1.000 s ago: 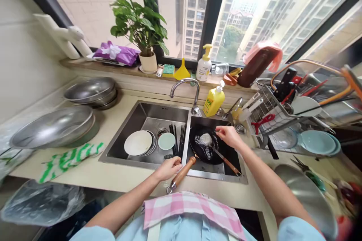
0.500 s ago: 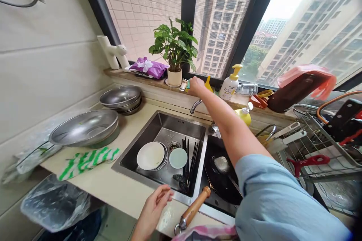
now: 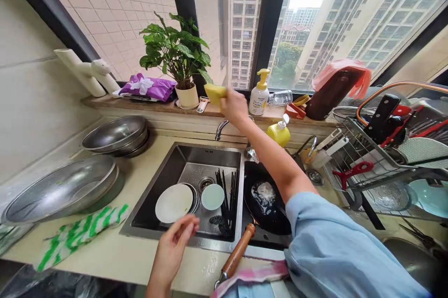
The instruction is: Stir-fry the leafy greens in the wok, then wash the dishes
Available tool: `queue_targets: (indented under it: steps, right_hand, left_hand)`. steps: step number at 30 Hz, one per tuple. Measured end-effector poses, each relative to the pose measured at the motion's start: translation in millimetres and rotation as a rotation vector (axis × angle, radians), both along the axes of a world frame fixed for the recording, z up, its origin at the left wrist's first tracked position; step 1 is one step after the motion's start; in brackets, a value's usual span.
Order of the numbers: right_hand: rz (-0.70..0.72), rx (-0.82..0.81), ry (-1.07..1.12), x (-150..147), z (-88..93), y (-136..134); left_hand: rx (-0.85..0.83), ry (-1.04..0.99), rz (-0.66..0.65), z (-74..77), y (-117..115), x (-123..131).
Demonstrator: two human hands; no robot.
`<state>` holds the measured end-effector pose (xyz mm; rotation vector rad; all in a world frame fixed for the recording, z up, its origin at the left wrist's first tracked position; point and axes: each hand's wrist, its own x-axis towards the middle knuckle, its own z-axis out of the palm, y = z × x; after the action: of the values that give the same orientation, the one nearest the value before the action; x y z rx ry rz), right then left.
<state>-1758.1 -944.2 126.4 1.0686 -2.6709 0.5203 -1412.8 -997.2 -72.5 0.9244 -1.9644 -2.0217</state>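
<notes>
My right hand (image 3: 234, 106) is raised over the window ledge, shut on a yellow sponge (image 3: 214, 96). My left hand (image 3: 173, 251) hangs open above the sink's front edge, holding nothing, close to the plates. A black frying pan (image 3: 266, 207) with foamy suds lies in the right basin of the steel double sink (image 3: 182, 158). Its wooden handle (image 3: 235, 251) rests over the front rim. Stacked white plates (image 3: 174, 203), a pale blue dish (image 3: 212, 197) and dark chopsticks (image 3: 226, 200) sit in the left basin.
A curved faucet (image 3: 224, 128) and a yellow detergent bottle (image 3: 279, 133) stand behind the sink. Steel bowls (image 3: 115, 135) and a striped cloth (image 3: 82, 237) lie on the left counter. A wire dish rack (image 3: 371, 149) stands at right. The ledge holds a potted plant (image 3: 177, 51).
My right hand has left the pan, reached the window ledge and lifted the yellow sponge. My left hand has let go of the wooden handle and opened.
</notes>
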Motion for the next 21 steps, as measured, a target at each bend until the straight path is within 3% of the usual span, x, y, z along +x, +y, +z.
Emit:
queue_targets:
  steps: [2, 4, 6, 8, 11, 14, 18, 21]
  right_hand:
    - [-0.010, -0.396, -0.340, 28, -23.7, 49]
    - [0.006, -0.615, -0.807, 58, -54.6, 95]
    - [-0.015, -0.769, -1.167, 84, -82.6, 135]
    - [0.017, -0.941, -1.388, 101, -101.2, 169]
    - [0.071, -1.174, -1.459, 102, -110.0, 212]
    - [-0.106, -1.400, -1.364, 82, -104.5, 248]
    - [-0.319, -1.666, -1.282, 48, -89.6, 261]
    - [-0.373, -1.694, -1.350, 29, -80.2, 246]
  left_hand:
    - [-0.003, 0.164, -0.013, 28.7, -1, -39]
    - [0.019, 0.374, -0.068, 49.2, 4, -85]
    - [0.013, 0.484, -0.138, 58.4, 16, -130]
    - [-0.054, 0.475, -0.243, 60.5, 37, -169]
    - [-0.265, 0.485, -0.480, 68.4, 71, -211]
    - [-0.556, 0.666, -0.655, 98.5, 94, -258]
    - [-0.860, 0.898, -0.564, 151.9, 111, -355]
    - [-0.926, 0.796, -0.600, 173.6, 125, -419]
